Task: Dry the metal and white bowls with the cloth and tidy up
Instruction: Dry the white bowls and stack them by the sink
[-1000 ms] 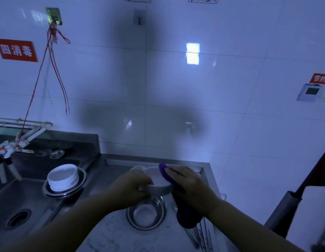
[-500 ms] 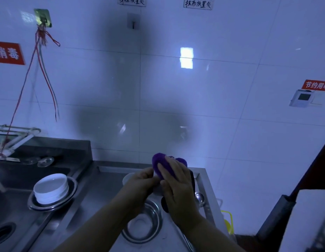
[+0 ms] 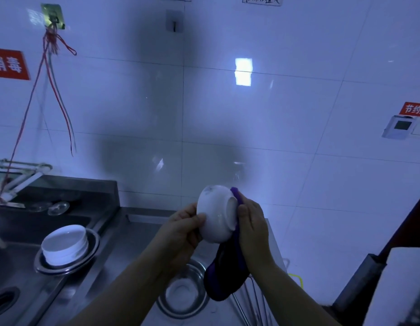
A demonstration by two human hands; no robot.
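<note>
Above the metal bowl (image 3: 183,294) | left hand (image 3: 180,234) grips tilted white bowl (image 3: 216,215) | right hand (image 3: 252,228) fingers press purple cloth (image 3: 227,276) on its base (drying step) | next: set bowl down.

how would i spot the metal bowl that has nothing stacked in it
Start at the steel counter right of the sink. The empty metal bowl sits at its near edge, under the raised white bowl. The other metal bowl, by the sink, holds white bowls.

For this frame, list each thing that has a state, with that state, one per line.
white bowl: held up, tipped on its side, base toward the camera
purple cloth: pressed to the bowl's base, rest hanging down
left hand: grips the bowl
right hand: holds the cloth
metal bowl: upright on the counter
stacked white bowls: upright in a metal bowl by the sink
</note>
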